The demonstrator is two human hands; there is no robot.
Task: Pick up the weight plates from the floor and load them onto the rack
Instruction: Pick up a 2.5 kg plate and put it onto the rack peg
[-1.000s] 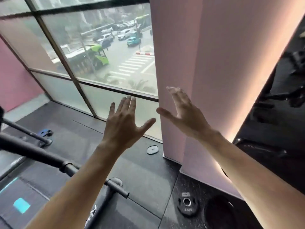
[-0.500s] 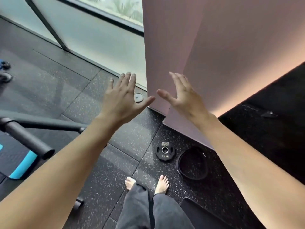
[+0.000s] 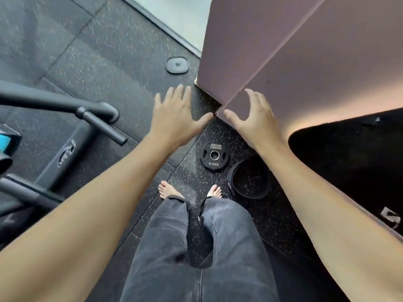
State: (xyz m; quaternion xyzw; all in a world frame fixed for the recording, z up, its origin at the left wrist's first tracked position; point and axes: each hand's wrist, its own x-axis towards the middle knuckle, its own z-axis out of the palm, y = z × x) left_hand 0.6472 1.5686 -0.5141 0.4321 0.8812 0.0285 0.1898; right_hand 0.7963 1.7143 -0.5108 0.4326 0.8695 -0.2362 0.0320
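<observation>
Speckled black rubber floor point(image 3: 104, 68) fills the view, with a pink pillar point(image 3: 272, 51) rising at one o'clock and a strip of window glass point(image 3: 181, 16) at twelve. Dark grey machine bars point(image 3: 65, 105) reach in from nine o'clock, one peg point(image 3: 104, 128) jutting toward the centre. A small oval black floor cover point(image 3: 177, 65) lies at eleven, near the pillar's corner. A small black weight plate point(image 3: 214, 156) marked 2.5KG lies flat on the floor just right of centre, ahead of two bare feet point(image 3: 169, 190) and grey trouser legs point(image 3: 196, 247). Just beside the plate at four o'clock lies a black ring-shaped thing point(image 3: 249, 178); what it is I cannot tell.

Both forearms stretch forward above the floor. The left hand point(image 3: 176, 118) is spread flat, palm down, fingers straight, thumb out toward the right. The right hand point(image 3: 254, 118) has its fingers loosely apart and slightly bent, in front of the pillar's base. Both hands hold nothing, and the plate lies below and between the wrists.
</observation>
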